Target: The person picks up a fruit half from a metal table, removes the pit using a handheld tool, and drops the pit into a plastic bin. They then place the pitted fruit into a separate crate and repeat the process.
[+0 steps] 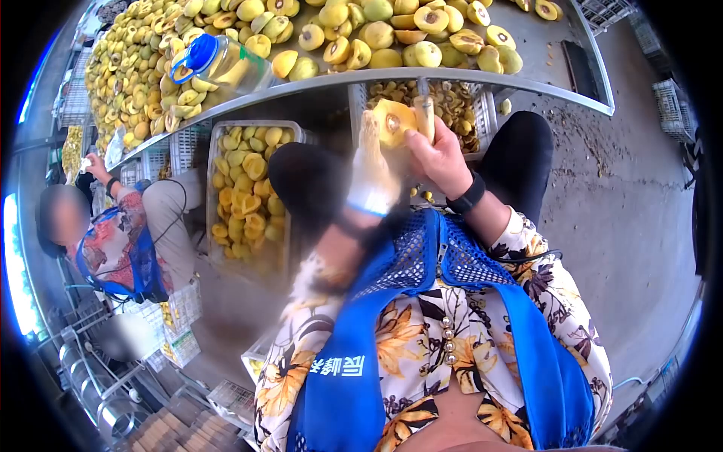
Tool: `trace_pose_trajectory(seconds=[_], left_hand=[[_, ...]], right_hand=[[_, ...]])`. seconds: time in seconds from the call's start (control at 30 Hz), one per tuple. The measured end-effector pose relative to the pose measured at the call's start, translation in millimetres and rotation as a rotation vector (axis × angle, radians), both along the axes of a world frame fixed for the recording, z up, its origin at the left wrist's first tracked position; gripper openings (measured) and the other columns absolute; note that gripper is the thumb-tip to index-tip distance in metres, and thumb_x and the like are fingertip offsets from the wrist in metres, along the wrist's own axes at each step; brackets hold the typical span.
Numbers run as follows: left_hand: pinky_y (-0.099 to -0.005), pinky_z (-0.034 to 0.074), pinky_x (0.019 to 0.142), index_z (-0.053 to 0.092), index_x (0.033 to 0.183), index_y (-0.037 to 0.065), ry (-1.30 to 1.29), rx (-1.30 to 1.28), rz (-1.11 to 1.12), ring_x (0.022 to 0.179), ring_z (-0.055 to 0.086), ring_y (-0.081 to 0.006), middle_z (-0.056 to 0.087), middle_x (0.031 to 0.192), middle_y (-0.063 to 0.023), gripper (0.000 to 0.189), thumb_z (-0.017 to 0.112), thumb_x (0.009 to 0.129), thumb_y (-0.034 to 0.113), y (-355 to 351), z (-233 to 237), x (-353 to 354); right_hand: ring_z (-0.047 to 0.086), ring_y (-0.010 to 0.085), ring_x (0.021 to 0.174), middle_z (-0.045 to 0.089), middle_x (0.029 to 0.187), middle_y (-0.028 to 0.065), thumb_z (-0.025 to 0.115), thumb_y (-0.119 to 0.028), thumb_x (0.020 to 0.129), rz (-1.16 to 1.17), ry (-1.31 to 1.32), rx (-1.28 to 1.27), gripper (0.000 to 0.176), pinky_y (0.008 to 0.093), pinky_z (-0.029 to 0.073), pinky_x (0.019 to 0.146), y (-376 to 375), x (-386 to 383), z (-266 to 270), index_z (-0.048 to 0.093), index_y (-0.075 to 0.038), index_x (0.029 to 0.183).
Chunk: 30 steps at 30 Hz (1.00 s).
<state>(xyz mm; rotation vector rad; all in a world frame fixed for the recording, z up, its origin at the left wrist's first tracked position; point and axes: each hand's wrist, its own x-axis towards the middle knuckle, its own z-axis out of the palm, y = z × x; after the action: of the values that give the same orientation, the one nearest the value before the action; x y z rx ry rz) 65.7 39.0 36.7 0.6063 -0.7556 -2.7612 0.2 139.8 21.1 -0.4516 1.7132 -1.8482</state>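
My left hand (372,175), in a whitish glove stained yellow at the fingers, grips a halved yellow peach (395,123). The cut face with its brown centre is turned toward me. Close on the right, my bare right hand (444,160) is closed around a tool with a pale wooden handle (425,119). A narrow metal end points away from me toward the bench edge, its tip hard to make out. The right thumb lies against the peach's lower edge. Both hands are above my knees, just short of the bench.
A metal-rimmed bench (316,80) bears heaped peach halves and a blue-capped clear bottle (226,62). Beneath it stands a crate of brownish fruit pieces (452,105). Left of my knee is a crate of peach halves (245,200). Another person (124,233) sits at left.
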Motion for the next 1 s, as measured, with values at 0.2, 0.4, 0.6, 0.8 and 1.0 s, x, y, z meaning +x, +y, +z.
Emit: trace_pose_trajectory(seconds=[0.2,0.4,0.6,0.8,1.0], left_hand=[[-0.037,0.05,0.075,0.049,0.115,0.005,-0.037,0.004,0.111,0.089,0.058,-0.0252,0.056,0.102,-0.0131,0.037,0.042,0.092,0.033,-14,-15,-9],[-0.0336,0.048,0.08,0.049,0.115,0.002,0.101,-0.18,0.12,0.091,0.057,-0.0246,0.058,0.104,-0.0142,0.031,0.05,0.088,0.019,-15,-31,-15],[-0.0317,0.048,0.079,0.049,0.114,0.002,0.079,-0.277,0.129,0.089,0.058,-0.0236,0.059,0.103,-0.0139,0.03,0.05,0.088,0.017,-12,-18,-16],[-0.0289,0.049,0.074,0.051,0.112,0.001,0.007,-0.435,0.123,0.085,0.059,-0.0201,0.061,0.096,-0.0136,0.03,0.049,0.089,0.02,-13,-31,-22],[-0.0259,0.048,0.068,0.053,0.105,0.0,-0.003,-0.857,0.083,0.077,0.059,-0.0167,0.061,0.089,-0.0104,0.028,0.047,0.091,0.024,-20,-41,-18]], right_hand=[[0.058,0.042,0.069,0.059,0.074,0.0242,0.059,-0.018,0.079,0.027,0.576,0.474,0.032,0.0427,0.046,0.059,6,7,16,0.046,0.001,0.101],[0.056,0.0434,0.066,0.056,0.068,0.0264,0.056,-0.012,0.078,0.196,0.555,0.604,0.024,0.0478,0.043,0.057,18,10,-8,0.042,0.002,0.091],[0.055,0.0441,0.065,0.055,0.067,0.0274,0.055,-0.011,0.078,0.159,0.543,0.596,0.026,0.0489,0.042,0.057,16,14,-5,0.038,0.003,0.09],[0.053,0.0457,0.066,0.053,0.065,0.0285,0.052,-0.008,0.077,0.222,0.524,0.574,0.023,0.0501,0.041,0.057,15,14,-4,0.036,0.005,0.09],[0.052,0.0466,0.068,0.052,0.065,0.0295,0.05,-0.004,0.076,0.231,0.47,0.598,0.021,0.0508,0.04,0.059,10,18,-5,0.036,0.004,0.088]])
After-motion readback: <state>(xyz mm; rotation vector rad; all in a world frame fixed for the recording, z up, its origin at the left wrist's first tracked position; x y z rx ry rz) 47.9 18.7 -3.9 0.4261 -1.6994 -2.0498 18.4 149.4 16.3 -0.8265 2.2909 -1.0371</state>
